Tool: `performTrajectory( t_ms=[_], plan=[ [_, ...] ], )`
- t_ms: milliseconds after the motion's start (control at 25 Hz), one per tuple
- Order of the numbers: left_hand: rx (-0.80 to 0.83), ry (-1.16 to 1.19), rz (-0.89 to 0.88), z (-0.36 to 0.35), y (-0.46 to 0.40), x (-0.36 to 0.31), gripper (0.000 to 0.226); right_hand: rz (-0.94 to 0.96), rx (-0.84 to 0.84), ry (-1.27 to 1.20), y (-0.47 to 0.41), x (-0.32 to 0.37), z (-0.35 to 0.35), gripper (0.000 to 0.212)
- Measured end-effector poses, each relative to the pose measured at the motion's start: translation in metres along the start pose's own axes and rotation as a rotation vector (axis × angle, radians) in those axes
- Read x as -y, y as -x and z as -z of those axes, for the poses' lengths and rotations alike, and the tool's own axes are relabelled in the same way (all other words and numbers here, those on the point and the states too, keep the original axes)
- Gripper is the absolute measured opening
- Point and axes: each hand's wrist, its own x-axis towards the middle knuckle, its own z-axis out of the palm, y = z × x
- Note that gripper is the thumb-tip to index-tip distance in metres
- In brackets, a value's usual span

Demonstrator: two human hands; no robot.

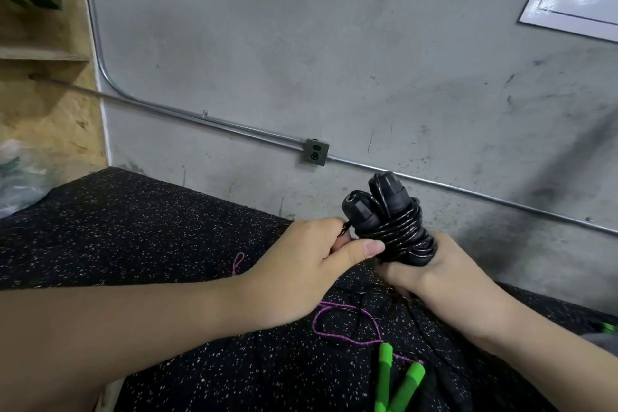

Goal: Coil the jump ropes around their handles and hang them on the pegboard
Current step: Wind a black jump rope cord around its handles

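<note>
Currently your right hand grips the two handles of the black jump rope, its cord wound nearly fully around them, while your left hand's fingers pinch the loose end just beside the coil; judged nearly done, securing that end remains. The purple jump rope with green handles lies uncoiled on the speckled rubber mat below your hands. No pegboard is in view; a conduit and outlet box run along the concrete wall.

Left hand at 9 o'clock, fingers pinched, right hand at 3 o'clock, fingers curled, forearms converging
</note>
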Motion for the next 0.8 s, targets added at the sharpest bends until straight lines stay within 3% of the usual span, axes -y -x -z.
performTrajectory(
  t_ms=[160, 240, 320, 400, 480, 600, 640, 720, 800],
  plan=[
    [0.016, -0.011, 0.116, -0.01, 0.003, -0.008, 0.058, 0.03, -0.001, 0.001, 0.002, -0.001, -0.007, 0.016],
    [0.037, -0.01, 0.16, -0.012, 0.001, -0.009, 0.061, 0.02, -0.006, 0.0, 0.004, -0.006, -0.017, 0.025],
    [0.055, -0.009, 0.167, -0.011, -0.001, -0.007, 0.061, 0.018, -0.022, 0.02, 0.006, -0.01, -0.026, 0.017],
    [0.058, 0.002, 0.165, -0.007, -0.003, -0.005, 0.068, 0.009, 0.06, 0.002, 0.009, -0.01, -0.026, 0.014],
    [0.094, 0.052, 0.167, -0.001, -0.007, -0.002, 0.068, -0.042, 0.245, -0.129, 0.013, -0.006, -0.015, 0.024],
    [0.228, 0.196, 0.116, 0.005, -0.013, -0.003, 0.068, -0.259, 0.553, -0.623, 0.019, -0.005, 0.002, 0.05],
    [0.259, 0.228, 0.094, 0.006, -0.013, -0.005, 0.067, -0.252, 0.609, -0.681, 0.02, -0.006, 0.004, 0.053],
    [0.28, 0.237, 0.094, 0.008, -0.014, -0.008, 0.067, -0.186, 0.611, -0.643, 0.019, -0.007, 0.004, 0.049],
    [0.308, 0.098, 0.16, 0.013, -0.016, -0.009, 0.072, -0.192, 0.509, -0.583, 0.019, -0.006, 0.002, 0.041]
  ],
)
